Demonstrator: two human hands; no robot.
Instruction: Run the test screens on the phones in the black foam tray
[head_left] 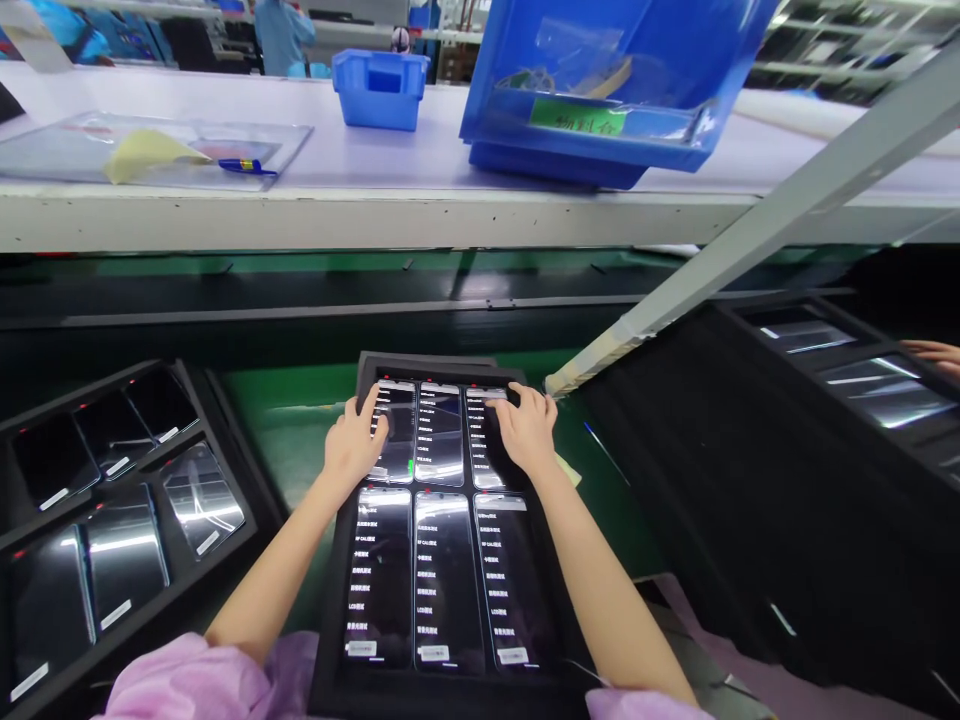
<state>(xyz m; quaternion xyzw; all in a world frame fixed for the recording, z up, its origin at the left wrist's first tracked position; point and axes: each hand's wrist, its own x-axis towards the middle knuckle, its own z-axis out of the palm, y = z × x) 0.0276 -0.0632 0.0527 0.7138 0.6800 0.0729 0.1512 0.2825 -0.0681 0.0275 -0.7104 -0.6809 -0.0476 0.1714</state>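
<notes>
Head view: my left hand [356,440] and right hand [527,430] lie open, fingers gripping nothing, tips pressing the far-row phones [401,450], seated face-up in the tray [330,640] for screen access.

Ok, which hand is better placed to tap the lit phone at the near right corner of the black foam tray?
Probably the right hand: it rests on the far-right phone, directly beyond that near-right phone. The left hand sits on the far-left phone, across the tray.

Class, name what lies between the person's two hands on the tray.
In the head view, the far row's middle phone, its screen lit, lies between the left hand and right hand.
</notes>
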